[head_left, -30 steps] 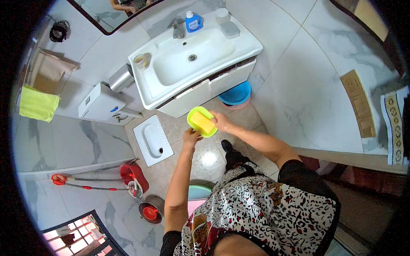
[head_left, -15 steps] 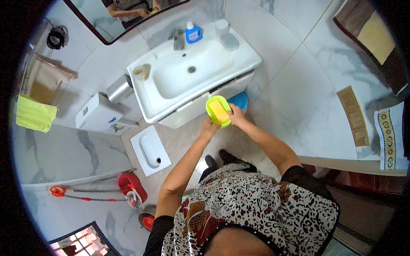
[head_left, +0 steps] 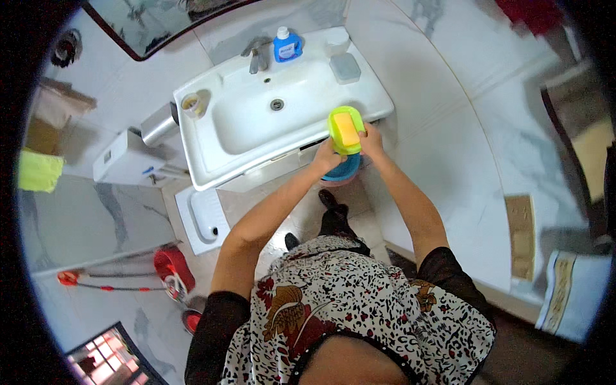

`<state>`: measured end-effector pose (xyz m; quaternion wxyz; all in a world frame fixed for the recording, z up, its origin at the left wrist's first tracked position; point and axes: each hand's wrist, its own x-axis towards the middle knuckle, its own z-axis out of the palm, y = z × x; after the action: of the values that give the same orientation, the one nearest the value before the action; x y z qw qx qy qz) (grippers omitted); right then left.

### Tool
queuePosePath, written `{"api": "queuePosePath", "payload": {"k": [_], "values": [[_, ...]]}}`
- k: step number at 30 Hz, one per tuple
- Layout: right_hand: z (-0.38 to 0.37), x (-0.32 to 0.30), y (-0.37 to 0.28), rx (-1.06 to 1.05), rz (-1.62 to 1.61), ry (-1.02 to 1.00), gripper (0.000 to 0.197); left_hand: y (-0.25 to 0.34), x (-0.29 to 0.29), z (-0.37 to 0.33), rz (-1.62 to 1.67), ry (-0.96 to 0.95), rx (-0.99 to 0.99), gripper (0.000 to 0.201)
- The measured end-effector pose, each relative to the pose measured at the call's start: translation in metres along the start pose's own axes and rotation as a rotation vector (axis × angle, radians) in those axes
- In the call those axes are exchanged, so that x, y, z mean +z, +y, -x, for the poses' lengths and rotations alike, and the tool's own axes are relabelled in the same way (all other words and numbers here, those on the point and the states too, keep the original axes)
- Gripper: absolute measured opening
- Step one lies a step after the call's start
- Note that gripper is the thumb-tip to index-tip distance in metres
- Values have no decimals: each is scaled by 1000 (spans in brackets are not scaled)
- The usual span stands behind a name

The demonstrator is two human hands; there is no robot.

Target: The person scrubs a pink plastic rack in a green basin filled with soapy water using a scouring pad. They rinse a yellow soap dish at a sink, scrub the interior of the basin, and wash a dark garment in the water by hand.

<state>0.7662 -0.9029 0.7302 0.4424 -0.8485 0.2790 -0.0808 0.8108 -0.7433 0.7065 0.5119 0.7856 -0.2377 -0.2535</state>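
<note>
Both my hands hold a lime-green oval dish [head_left: 357,116] over the front right edge of the white sink [head_left: 192,154]. Inside the dish lies a yellow rectangular block [head_left: 346,130], soap or sponge; I cannot tell which. My left hand [head_left: 327,157] grips the dish at its near left rim. On its right side, the fingers of my right hand [head_left: 371,140] close around the rim. Beneath the dish, a blue basin [head_left: 343,169] shows in part near the floor. The undersides of the dish and some fingertips are hidden.
The faucet [head_left: 257,59], a blue bottle [head_left: 287,46] and a grey translucent box [head_left: 345,68] stand along the sink's back and right. A cup [head_left: 192,104] sits at its left. A squat toilet [head_left: 204,219] and a red mop bucket [head_left: 174,269] are at floor level, left.
My hands have carried the dish right and farther away, to the sink's front edge. My body has shifted too, so more of the blue basin shows below.
</note>
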Motion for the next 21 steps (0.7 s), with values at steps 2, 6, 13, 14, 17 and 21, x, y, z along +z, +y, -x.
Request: {"api": "queuePosePath", "payload": {"k": [2,6,13,14,17,21], "values": [[-31,-2,-9,96,16,15,28,0,5,-39,158,-20,9,42],[-113,-13,81,-28,487,41,26,-7,51,-106,146,33,-173,40],[-184,-10,132,6,553,34,20,-31,92,-181,286,-6,-241,43],[-191,-11,136,88,524,81,19,-33,95,-190,175,-14,-235,43],[-193,-3,122,87,540,92,18,-60,94,-206,75,-19,-230,46],[-164,-24,82,43,568,98,22,-79,124,-205,913,-167,110,52]]}}
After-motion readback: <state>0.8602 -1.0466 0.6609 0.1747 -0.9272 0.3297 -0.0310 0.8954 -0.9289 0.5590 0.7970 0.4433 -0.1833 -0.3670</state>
